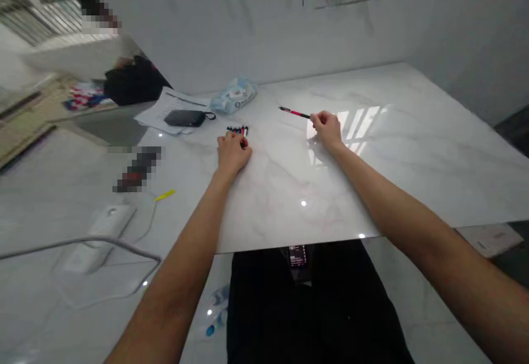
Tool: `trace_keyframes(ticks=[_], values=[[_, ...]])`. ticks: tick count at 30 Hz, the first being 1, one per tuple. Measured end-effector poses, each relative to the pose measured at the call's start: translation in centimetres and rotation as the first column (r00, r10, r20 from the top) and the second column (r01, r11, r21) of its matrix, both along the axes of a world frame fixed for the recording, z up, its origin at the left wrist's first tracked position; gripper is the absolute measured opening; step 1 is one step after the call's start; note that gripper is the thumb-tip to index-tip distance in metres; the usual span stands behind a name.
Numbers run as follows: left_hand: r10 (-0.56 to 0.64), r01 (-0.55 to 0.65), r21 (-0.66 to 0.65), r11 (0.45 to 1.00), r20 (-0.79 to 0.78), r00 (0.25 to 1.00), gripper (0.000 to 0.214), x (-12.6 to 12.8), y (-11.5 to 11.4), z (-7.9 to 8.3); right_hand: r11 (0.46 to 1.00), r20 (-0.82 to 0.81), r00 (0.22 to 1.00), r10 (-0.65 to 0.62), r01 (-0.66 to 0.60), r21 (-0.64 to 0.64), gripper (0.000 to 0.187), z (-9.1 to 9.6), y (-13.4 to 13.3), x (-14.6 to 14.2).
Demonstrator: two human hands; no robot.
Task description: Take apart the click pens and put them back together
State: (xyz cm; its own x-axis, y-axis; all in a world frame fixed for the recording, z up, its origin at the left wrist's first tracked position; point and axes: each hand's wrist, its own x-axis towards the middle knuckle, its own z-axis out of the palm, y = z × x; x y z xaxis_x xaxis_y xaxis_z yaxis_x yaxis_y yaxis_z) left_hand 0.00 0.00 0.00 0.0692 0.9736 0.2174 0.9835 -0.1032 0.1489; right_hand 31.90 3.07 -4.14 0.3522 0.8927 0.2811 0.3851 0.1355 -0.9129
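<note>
1. White-walled room, head view: a glossy white marble-patterned table (289, 188) fills the frame beneath a barred window, with pale tiled floor to its left.
2. A small cluster of black and red pens (237, 130) lies on the table and serves as the marker for everything else.
3. The person's left hand (232, 152) rests on the table just on the near side of the cluster. Its fingers are curled and touch the pens' near ends; whether it grips any of them cannot be told.
4. The right hand (328, 128) sits well to the right of the cluster, fingers pinched closed around the end of a slim red and black pencil (294, 112). The pencil points back toward the cluster, its tip low over the table.
5. Just left of the cluster a black zip pouch (184, 118) lies on loose white paper sheets (159, 112).
6. Beyond the cluster sits a crumpled blue and white plastic packet (233, 96).
7. Left of the cluster, on the floor, lie a small yellow object (165, 195) and a white power strip (105, 223).
8. Nearer than the cluster, below the table edge, a lit phone screen (298, 255) rests on the person's dark-clothed lap.
</note>
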Motion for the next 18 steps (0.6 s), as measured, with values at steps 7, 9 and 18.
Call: trace_keyframes(ticks=[7, 9, 18], values=[[0.115, -0.113, -0.064, 0.992, 0.03, 0.993, 0.03, -1.3, -2.3, 0.7, 0.999, 0.065, 0.997, 0.036, -0.037, 0.028, 0.034, 0.9, -0.8, -0.9], [0.157, -0.152, -0.1, 0.983, 0.044, 0.987, 0.047, 0.7, -2.0, 1.7, 0.998, 0.083, 0.995, 0.048, -0.051, 0.037, 0.035, 1.0, -0.9, -1.1], [-0.379, 0.356, 0.192, 0.914, 0.098, 0.92, 0.054, 13.4, -1.6, 4.1, 0.976, 0.031, 0.987, 0.161, -0.163, 0.145, 0.063, 0.6, -1.1, -1.1]])
